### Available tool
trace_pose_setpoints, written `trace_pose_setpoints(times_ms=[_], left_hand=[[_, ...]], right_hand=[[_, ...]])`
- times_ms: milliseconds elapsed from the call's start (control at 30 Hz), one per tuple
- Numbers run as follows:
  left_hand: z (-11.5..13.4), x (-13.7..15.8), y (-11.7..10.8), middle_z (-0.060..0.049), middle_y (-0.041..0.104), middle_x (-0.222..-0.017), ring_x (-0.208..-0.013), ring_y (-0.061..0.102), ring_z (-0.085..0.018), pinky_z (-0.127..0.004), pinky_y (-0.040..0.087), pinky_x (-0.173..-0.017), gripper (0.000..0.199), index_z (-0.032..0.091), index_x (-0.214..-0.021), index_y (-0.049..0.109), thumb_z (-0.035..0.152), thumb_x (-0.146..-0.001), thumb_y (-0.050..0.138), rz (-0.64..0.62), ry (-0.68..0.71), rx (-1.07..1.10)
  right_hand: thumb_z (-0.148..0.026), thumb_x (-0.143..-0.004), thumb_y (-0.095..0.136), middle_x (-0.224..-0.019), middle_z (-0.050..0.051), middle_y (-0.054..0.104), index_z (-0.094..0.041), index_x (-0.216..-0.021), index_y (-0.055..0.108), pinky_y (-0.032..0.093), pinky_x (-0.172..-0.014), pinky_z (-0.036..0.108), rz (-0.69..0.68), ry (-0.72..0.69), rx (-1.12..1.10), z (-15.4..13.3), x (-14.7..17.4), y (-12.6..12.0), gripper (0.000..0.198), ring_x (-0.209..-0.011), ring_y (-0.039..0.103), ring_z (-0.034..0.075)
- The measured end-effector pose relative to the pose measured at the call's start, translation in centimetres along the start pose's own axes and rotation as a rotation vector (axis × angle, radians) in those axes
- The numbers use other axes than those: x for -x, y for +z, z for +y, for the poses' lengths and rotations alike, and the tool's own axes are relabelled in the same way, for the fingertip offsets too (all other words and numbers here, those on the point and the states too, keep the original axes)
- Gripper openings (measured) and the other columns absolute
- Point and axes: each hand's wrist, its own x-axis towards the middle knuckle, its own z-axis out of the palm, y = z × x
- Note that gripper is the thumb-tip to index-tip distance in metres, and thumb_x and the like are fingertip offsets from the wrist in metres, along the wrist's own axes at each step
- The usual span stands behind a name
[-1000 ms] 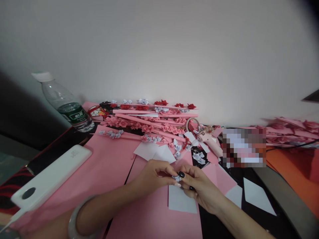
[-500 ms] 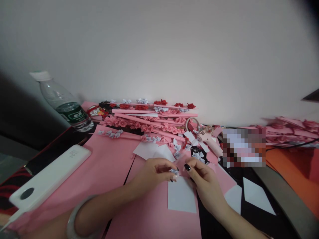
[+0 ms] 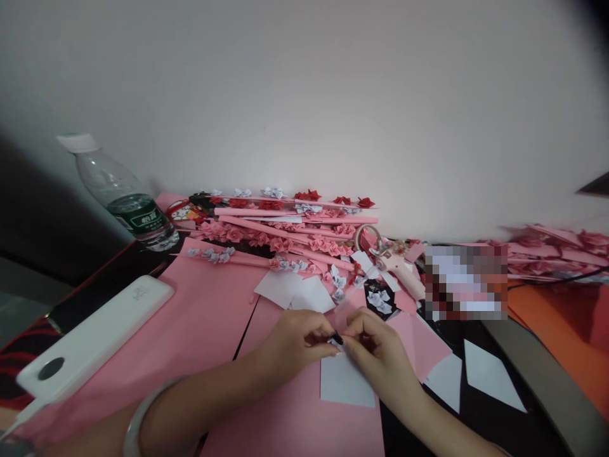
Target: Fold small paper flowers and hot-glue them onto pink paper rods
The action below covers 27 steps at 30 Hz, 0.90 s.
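Observation:
My left hand (image 3: 302,339) pinches a small white paper flower (image 3: 335,346) between thumb and fingertips. My right hand (image 3: 378,346) is closed in a pinch at the flower's right side, its fingertips meeting those of the left. Most of the flower is hidden by the fingers. Just under both hands lies a square of white paper (image 3: 346,384) on a large pink sheet (image 3: 290,416). Several finished white flowers (image 3: 379,299) rest on a black patch beyond my right hand.
Pink paper stems with red, pink and white flowers (image 3: 280,241) are piled along the wall. A pink glue gun (image 3: 402,273) and a tape roll (image 3: 366,238) lie right of them. At left are a water bottle (image 3: 136,203) and white power bank (image 3: 99,339). White paper (image 3: 492,374) lies right.
My right hand has moved left and slightly down, so its fingertips now meet the flower. My left hand has shifted down a little, still pinching the flower.

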Motion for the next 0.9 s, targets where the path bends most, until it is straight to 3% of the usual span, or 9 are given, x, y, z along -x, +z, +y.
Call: trace_pose_setpoints(times_ms=[200,400,633,900], left_hand=[[0.1,0.1,-0.2,0.003,0.051,-0.056,-0.053,0.041,-0.009,-0.021,0.031,-0.052,0.011,0.017,-0.064,0.065,0.024,-0.071,0.068,-0.004,0.058,-0.052],[0.3,-0.1,-0.3,0.003,0.052,-0.057,-0.053,0.042,-0.009,-0.022,0.032,-0.053,0.009,0.016,-0.063,0.065,0.020,-0.070,0.068,0.007,0.081,-0.049],[0.3,0.0,-0.2,0.002,0.052,-0.058,-0.055,0.045,-0.010,-0.022,0.034,-0.055,0.005,0.016,-0.065,0.067,0.017,-0.069,0.067,0.011,0.096,-0.039],[0.3,-0.1,-0.1,0.001,0.064,-0.071,-0.069,0.059,-0.015,-0.023,0.045,-0.064,0.010,0.018,-0.071,0.065,0.015,-0.063,0.070,0.011,-0.084,0.225]], right_hand=[[-0.035,-0.083,0.055,-0.063,-0.003,0.042,-0.020,-0.065,0.045,0.028,-0.051,0.025,-0.123,0.169,-0.113,0.3,-0.4,-0.1,0.025,-0.057,0.036,0.011],[-0.033,-0.081,0.059,-0.063,-0.003,0.045,-0.020,-0.066,0.047,0.028,-0.051,0.024,-0.075,0.150,-0.102,0.7,-0.3,0.0,0.023,-0.057,0.039,0.011],[-0.046,-0.079,0.059,-0.052,-0.008,0.032,-0.020,-0.065,0.042,0.018,-0.044,0.023,-0.205,0.244,-0.275,-0.3,-0.6,-0.5,0.034,-0.046,0.025,0.007],[-0.046,-0.078,0.061,-0.050,-0.010,0.034,-0.020,-0.069,0.039,0.012,-0.041,0.022,-0.246,0.402,-0.542,0.2,-0.3,-0.1,0.036,-0.043,0.020,0.004]])
